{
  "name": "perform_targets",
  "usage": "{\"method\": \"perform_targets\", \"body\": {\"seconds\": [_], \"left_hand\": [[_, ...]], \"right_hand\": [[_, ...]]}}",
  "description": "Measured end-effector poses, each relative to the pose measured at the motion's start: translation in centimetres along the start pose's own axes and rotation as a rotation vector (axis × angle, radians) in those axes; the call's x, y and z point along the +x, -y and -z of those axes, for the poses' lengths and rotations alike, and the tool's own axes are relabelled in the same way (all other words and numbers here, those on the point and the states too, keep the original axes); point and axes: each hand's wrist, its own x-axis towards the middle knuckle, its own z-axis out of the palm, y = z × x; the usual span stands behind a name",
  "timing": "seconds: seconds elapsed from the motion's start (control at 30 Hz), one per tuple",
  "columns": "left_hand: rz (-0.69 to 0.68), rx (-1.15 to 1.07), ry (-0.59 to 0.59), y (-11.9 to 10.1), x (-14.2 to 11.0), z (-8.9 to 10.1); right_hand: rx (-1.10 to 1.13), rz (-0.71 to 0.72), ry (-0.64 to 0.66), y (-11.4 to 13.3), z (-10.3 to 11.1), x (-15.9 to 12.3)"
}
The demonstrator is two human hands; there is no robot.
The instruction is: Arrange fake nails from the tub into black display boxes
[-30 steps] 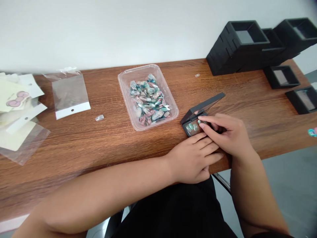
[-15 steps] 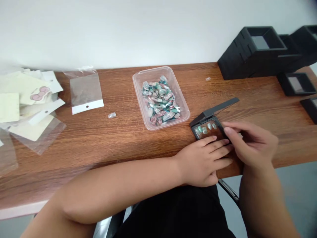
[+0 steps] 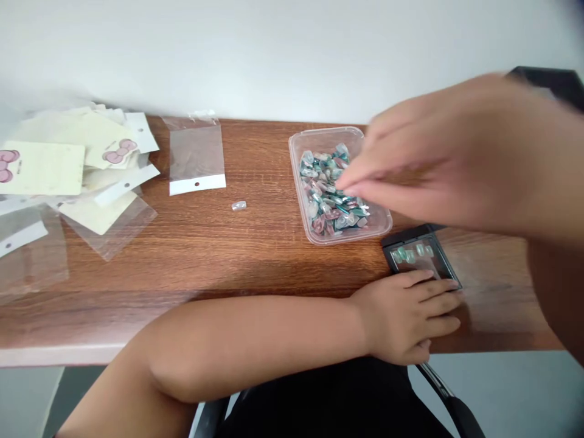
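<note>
My left hand (image 3: 413,316) lies flat with its fingers spread, fingertips over the near part of a small black case (image 3: 407,235). Several pale green press-on nails (image 3: 409,254) sit in a row near the case's far edge. Above the clear plastic container (image 3: 376,224), my right hand (image 3: 442,152), blurred by motion, has thumb and forefinger together at the pile. That pile is of glossy green, pink and clear press-on nails (image 3: 325,193). Whether a nail is between the fingertips cannot be made out. The right forearm hides part of the case's lid.
One loose nail (image 3: 239,205) lies on the wooden table (image 3: 260,261). To its left are a clear bag (image 3: 197,155) with a white strip and a heap of cream cards (image 3: 45,170) in bags. Behind my right arm, black boxes (image 3: 554,79) show partly.
My right hand has gone from the case's right edge up and left to the container of nails. The left hand stays at the case. The whole view has shifted.
</note>
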Motion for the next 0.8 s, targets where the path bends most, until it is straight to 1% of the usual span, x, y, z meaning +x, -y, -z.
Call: {"method": "perform_targets", "body": {"seconds": [0.03, 0.07, 0.13, 0.2, 0.27, 0.4, 0.63, 0.8], "left_hand": [[0.003, 0.004, 0.013, 0.0, 0.1, 0.1], [0.005, 0.007, 0.026, -0.1, 0.1, 0.1], [0.01, 0.015, 0.044, -0.2, 0.3, 0.2], [0.014, 0.028, 0.044, -0.2, 0.3, 0.3], [0.015, 0.034, 0.03, -0.3, 0.3, 0.3], [0.02, 0.038, 0.022, -0.3, 0.2, 0.2], [0.019, 0.052, 0.031, -0.3, 0.2, 0.1], [0.012, 0.053, 0.064, -0.2, 0.2, 0.8]], "right_hand": [[-0.062, 0.028, 0.158, 0.1, -0.8, 1.9], [-0.09, 0.034, 0.234, 0.1, -1.7, 3.3], [-0.138, 0.032, 0.317, -0.1, -3.4, 4.7], [-0.181, 0.01, 0.327, -0.4, -4.4, 4.9], [-0.22, -0.005, 0.326, -0.6, -4.6, 4.6], [-0.209, 0.0, 0.338, -0.9, -4.5, 4.1], [-0.191, 0.022, 0.381, -0.8, -4.4, 4.6], [-0.068, 0.032, 0.38, -1.9, -3.7, 4.2]]}}
